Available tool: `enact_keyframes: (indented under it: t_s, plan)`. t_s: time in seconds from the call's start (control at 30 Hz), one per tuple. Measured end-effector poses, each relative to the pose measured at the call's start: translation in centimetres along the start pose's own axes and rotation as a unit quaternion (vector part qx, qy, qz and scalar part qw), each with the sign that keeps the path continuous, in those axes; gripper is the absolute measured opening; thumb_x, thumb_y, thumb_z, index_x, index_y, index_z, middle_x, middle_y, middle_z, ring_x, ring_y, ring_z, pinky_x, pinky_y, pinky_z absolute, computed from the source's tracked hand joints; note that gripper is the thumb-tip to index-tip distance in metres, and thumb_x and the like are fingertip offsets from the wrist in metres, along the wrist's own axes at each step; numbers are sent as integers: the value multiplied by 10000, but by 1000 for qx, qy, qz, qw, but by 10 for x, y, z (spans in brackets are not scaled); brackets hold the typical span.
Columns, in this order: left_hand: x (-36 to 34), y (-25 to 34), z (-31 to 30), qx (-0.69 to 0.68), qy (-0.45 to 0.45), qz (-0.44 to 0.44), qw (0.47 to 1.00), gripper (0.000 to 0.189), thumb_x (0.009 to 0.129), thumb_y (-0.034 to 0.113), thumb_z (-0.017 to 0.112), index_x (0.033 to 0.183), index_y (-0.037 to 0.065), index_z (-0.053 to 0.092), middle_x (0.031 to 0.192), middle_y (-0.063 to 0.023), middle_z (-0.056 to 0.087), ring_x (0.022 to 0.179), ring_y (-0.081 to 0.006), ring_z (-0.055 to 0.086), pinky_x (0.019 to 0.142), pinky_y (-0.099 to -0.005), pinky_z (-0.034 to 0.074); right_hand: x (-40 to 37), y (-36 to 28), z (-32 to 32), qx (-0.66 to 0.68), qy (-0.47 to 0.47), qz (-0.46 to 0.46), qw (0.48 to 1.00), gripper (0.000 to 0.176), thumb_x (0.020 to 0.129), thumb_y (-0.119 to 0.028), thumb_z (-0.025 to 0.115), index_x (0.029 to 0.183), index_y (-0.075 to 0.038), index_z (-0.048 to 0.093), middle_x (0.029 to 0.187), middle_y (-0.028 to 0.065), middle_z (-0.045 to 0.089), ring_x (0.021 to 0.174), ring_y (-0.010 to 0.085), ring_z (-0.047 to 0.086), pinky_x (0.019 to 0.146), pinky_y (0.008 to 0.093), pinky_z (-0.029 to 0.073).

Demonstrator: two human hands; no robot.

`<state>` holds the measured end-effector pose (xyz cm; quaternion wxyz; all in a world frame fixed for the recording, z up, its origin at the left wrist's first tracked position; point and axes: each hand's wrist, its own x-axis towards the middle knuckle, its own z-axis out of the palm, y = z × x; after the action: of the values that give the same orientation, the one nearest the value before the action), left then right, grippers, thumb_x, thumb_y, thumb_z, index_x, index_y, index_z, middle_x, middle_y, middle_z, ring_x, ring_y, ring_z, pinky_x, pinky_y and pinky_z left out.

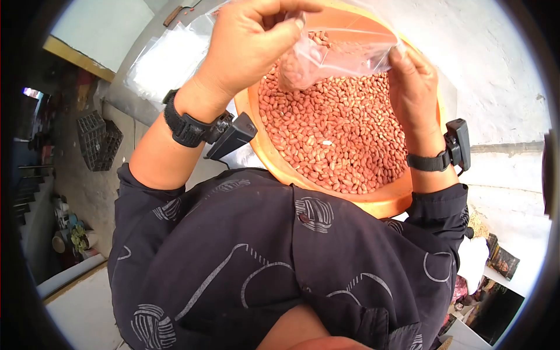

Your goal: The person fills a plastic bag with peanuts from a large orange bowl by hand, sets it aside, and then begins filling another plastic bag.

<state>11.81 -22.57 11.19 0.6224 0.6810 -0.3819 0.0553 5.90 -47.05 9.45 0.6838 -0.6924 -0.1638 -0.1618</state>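
A clear plastic bag [350,58] hangs stretched between my hands, with some reddish peanuts bunched at its left end. My left hand [251,41] pinches the bag's upper left part between thumb and fingers. At the bag's right corner, my right hand [413,87] grips the edge, thumb on the near side. Below the bag is an orange basin [265,140] holding a broad layer of red-skinned peanuts [338,140]. A small white scrap lies on the peanuts.
A pile of clear plastic bags [169,61] lies left of the basin. Farther up is a brown-handled tool [173,16], partly seen. Black crates [98,140] stand on the floor at left. A pale wall [496,87] rises on the right. Both wrists carry strapped black devices.
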Motion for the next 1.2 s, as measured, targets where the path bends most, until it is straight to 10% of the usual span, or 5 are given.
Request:
enact_keyframes:
  t_s: [0.27, 0.57, 0.87, 1.07, 1.2]
  plan:
    - [-46, -72, 30, 83, -63, -137, 985, 352, 803, -13, 566, 1147, 20, 631, 828, 30, 487, 711, -60, 461, 646, -204, 406, -55, 60, -17, -192, -93, 240, 947, 251, 908, -168, 563, 733, 4, 616, 663, -11, 573, 643, 66, 498, 604, 244, 418]
    - [-49, -64, 43, 96, -84, -76, 989, 454, 779, -42, 525, 1226, 26, 576, 1029, -23, 515, 829, -73, 502, 701, -204, 445, -40, 8, 1, -331, -50, 54, 941, 192, 870, -155, 609, 770, 9, 608, 631, 49, 542, 579, 128, 513, 546, 288, 420]
    - [-44, -63, 46, 75, -110, -28, 991, 481, 755, -28, 508, 1205, 104, 614, 1067, -46, 531, 929, -111, 506, 729, -220, 440, -31, 38, 17, -459, -368, 19, 808, 198, 764, 25, 536, 948, 19, 610, 985, 198, 604, 923, 380, 571, 820, 411, 462]
    - [-48, -82, 44, 125, -109, -19, 986, 431, 779, -22, 510, 1178, 93, 627, 1156, -85, 542, 1046, -150, 522, 819, -247, 436, -23, 19, 8, -377, -149, -24, 914, 118, 742, -16, 525, 807, -6, 623, 758, 165, 614, 750, 323, 618, 695, 388, 500]
    - [-47, -80, 45, 26, -105, -101, 989, 399, 805, -19, 530, 1195, 35, 598, 1175, -75, 522, 1033, -136, 515, 839, -254, 432, -15, 30, -45, -476, -80, 179, 857, 154, 785, -108, 538, 839, -4, 638, 777, 185, 641, 768, 324, 635, 715, 399, 502]
